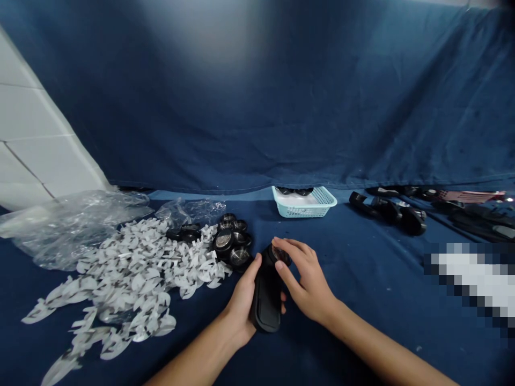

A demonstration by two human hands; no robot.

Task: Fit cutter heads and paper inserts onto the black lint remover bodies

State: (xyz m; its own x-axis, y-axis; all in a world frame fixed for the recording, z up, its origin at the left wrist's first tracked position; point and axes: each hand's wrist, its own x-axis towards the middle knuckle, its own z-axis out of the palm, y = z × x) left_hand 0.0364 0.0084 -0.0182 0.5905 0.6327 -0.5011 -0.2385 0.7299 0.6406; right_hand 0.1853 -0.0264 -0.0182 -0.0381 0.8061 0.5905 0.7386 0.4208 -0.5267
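Note:
My left hand [243,305] is wrapped round a black elongated handle-shaped body [266,303] with a rounded lower end. At its upper end sits a round black head with a metallic patterned face [281,255]. The thumb and fingers of my right hand [309,281] are closed on this head, against the body; whether the two parts are joined, I cannot tell. Just beyond my left hand lies a cluster of similar round black heads [223,240], some showing silvery perforated discs. Beside them spreads a large heap of small white plastic pieces [140,268].
Clear plastic bags [80,225] lie behind the heap. A light blue basket [302,210] with black parts inside stands by the hanging blue cloth [257,107]. Several black parts [388,212] and a pinkish strip [469,197] lie at right, near a pixelated white patch [478,271].

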